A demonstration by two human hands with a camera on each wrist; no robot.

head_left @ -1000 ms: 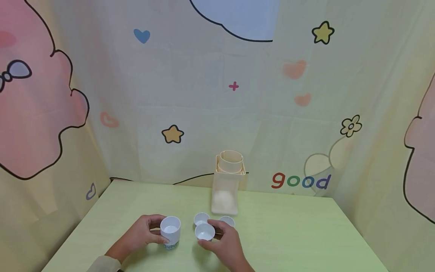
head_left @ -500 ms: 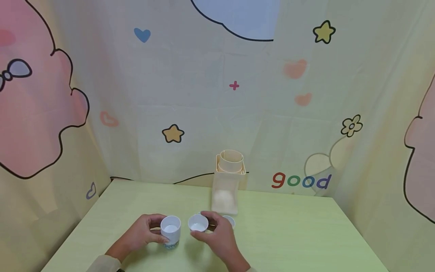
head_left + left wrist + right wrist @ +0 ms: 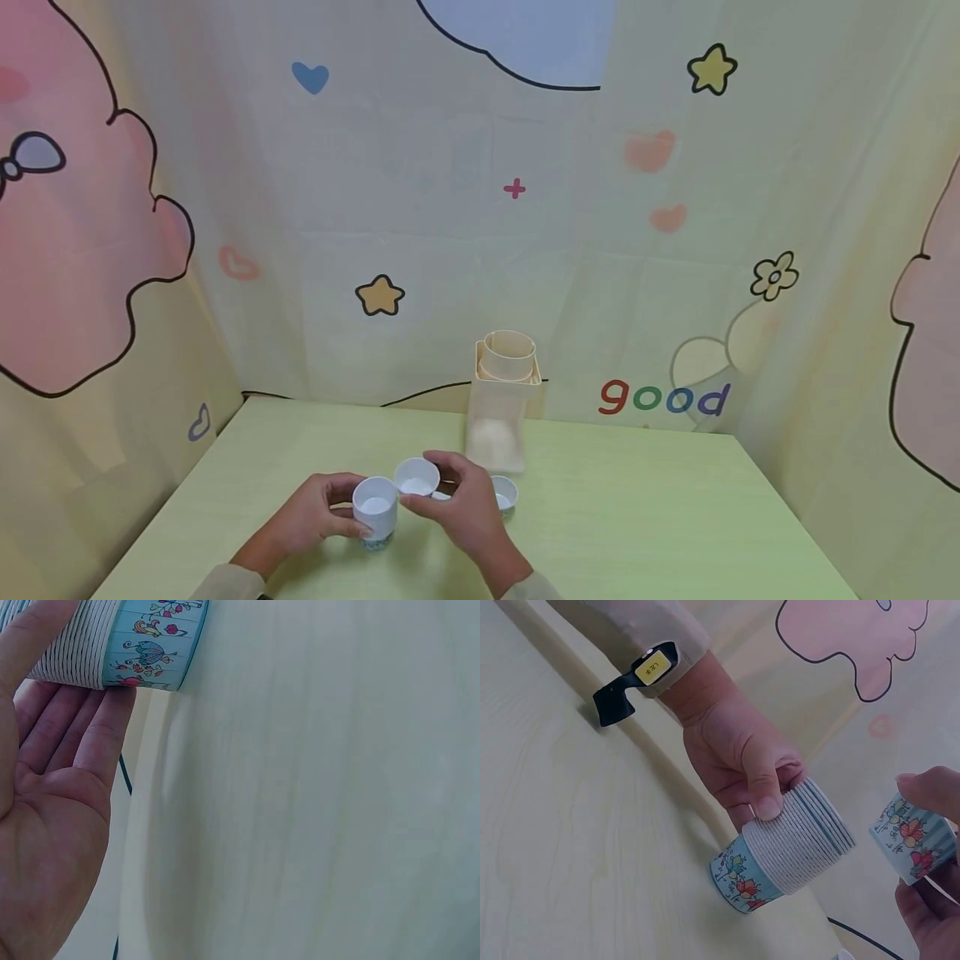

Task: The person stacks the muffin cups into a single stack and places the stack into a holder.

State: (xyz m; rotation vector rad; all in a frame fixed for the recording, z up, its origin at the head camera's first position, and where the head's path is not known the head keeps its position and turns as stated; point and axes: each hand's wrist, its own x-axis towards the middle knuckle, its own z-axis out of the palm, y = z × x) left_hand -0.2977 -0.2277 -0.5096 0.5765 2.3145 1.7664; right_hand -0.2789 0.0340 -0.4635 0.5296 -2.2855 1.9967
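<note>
In the head view my left hand (image 3: 311, 517) grips a stack of nested paper cups (image 3: 375, 521) between thumb and fingers, mouths up. The right wrist view shows many white rims on this stack (image 3: 799, 836) above a light-blue floral base. My right hand (image 3: 472, 504) pinches a single floral paper cup (image 3: 417, 481), tilted, right beside the stack's rim in the head view. A gap shows between this cup (image 3: 909, 836) and the stack in the right wrist view. Behind my right hand another paper cup (image 3: 506, 496) stands on the table, partly hidden.
A cream-coloured stand with a round tube on top (image 3: 497, 429) is at the table's back edge, beyond the hands. The pale green table (image 3: 637, 517) is bounded by a printed cloth (image 3: 450, 208) behind and at both sides.
My right hand has moved left and away from me with its cup, up to the stack. The cup behind it at left is now mostly hidden. My left hand has stayed in place.
</note>
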